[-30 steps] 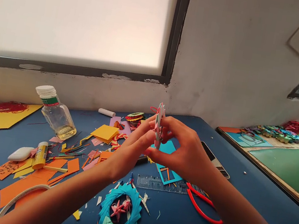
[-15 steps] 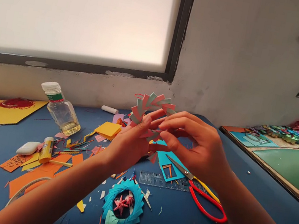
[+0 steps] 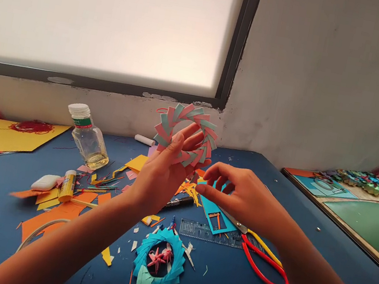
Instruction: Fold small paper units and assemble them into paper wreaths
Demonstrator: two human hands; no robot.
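My left hand (image 3: 161, 176) grips a pink and pale green folded-paper ring (image 3: 208, 138), thumb in front and fingers behind and through its opening. The ring faces me, raised above the table, with a thin red loop at its upper left. Just right of and below it, my right hand (image 3: 242, 193) hovers with bent fingers, thumb and forefinger slightly apart and nothing visible between them. On the table below lies a blue folded-paper ring (image 3: 170, 280) with a pale green section. Small pink paper stars (image 3: 156, 259) sit inside its opening.
Red-and-yellow-handled scissors (image 3: 264, 270), a clear ruler (image 3: 192, 229) and blue paper (image 3: 224, 227) lie to the right. Leftward are a bottle (image 3: 89, 139) with some liquid, a glue stick (image 3: 67, 186), a white case (image 3: 46, 182) and orange paper (image 3: 51, 220). Scraps are scattered around.
My right hand has come away from the pink and green ring, moving down and right. My left hand has raised the ring and turned it to face me more fully.
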